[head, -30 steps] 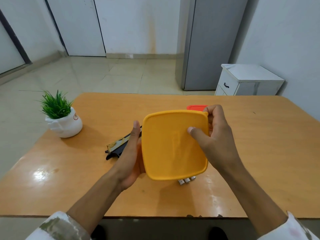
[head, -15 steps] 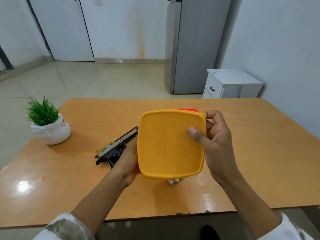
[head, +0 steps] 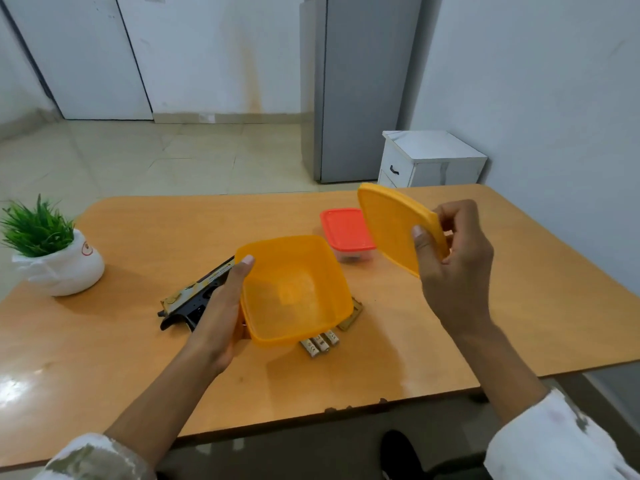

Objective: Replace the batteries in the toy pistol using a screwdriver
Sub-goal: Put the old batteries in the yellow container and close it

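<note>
Toy pistol [head: 194, 299]: far end hidden behind my left hand [head: 218, 317] and yellow box [head: 294, 292]. Batteries [head: 320, 344]: only ends show below box, print unreadable. Red-lid tub [head: 346, 230]: right side behind yellow lid [head: 391, 226], contents too blurry. Plant pot [head: 65, 271] cut by left edge.

One table [head: 138, 358] carries one toy pistol [head: 194, 299], three batteries [head: 320, 344] showing side by side, and one small brownish flat cover [head: 351, 318]. There are two boxes, one open yellow box [head: 294, 292] and one clear box with a red lid [head: 346, 228], plus one loose yellow lid [head: 391, 226] and one potted plant [head: 52, 251]. Two hands are in view, the left hand [head: 218, 320] and the right hand [head: 453, 268], and beyond stand one white cabinet [head: 429, 157] and one grey fridge [head: 349, 98].
</note>
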